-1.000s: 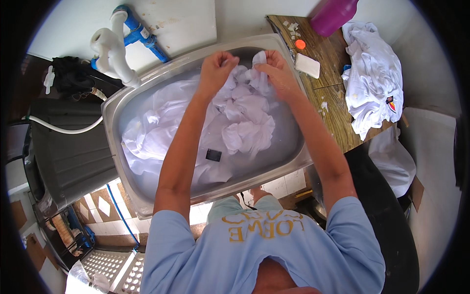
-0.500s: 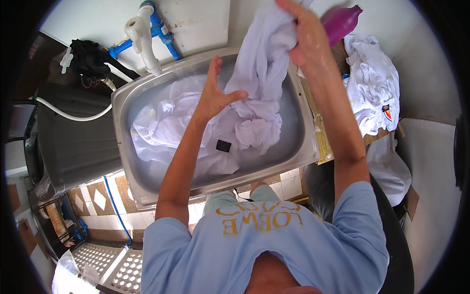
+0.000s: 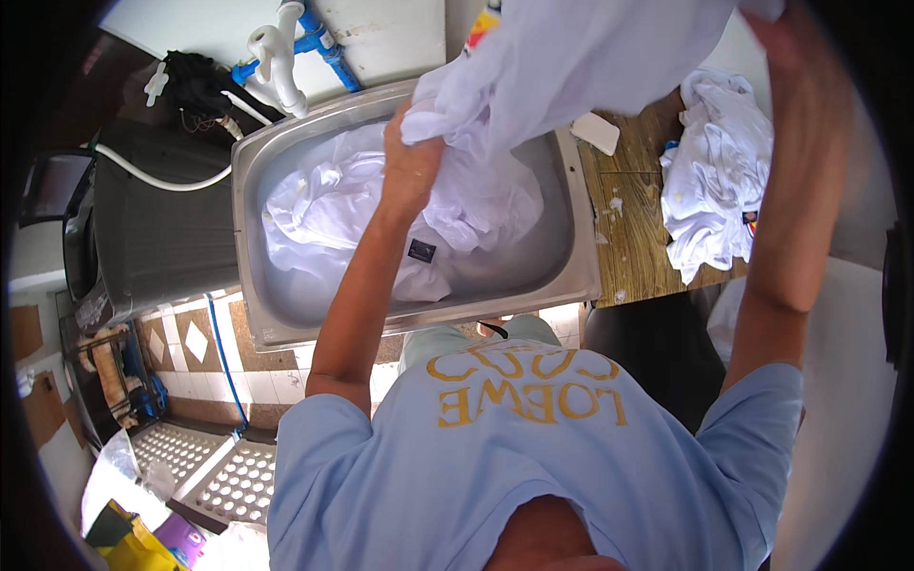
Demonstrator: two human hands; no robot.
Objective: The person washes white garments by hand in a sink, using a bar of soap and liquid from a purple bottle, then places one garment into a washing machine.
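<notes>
A wet white garment (image 3: 590, 71) is stretched up across the far side of the metal sink (image 3: 587, 238), with a small coloured emblem at its upper left. My left hand (image 3: 411, 162) is closed on its lower left part, over the sink. High at the upper right, my right hand (image 3: 776, 33) grips the other end; its fingers are partly cut off by the dark rim. In the cloudy water lies more white cloth (image 3: 324, 205), with a black label (image 3: 422, 250) on it. Where the raised garment joins this heap, I cannot tell.
To the right, a wooden counter (image 3: 628, 214) bears another white garment (image 3: 719, 171) and a pale bar, perhaps soap (image 3: 596, 133). A white tap (image 3: 276, 71) on blue pipe rises behind the sink. Left stands a dark grey machine (image 3: 162, 219) with a white hose (image 3: 162, 181).
My right hand has lifted the garment and swung it up and right, spreading it wide. My left hand has gone from open to closed on the cloth. The purple bottle is out of sight.
</notes>
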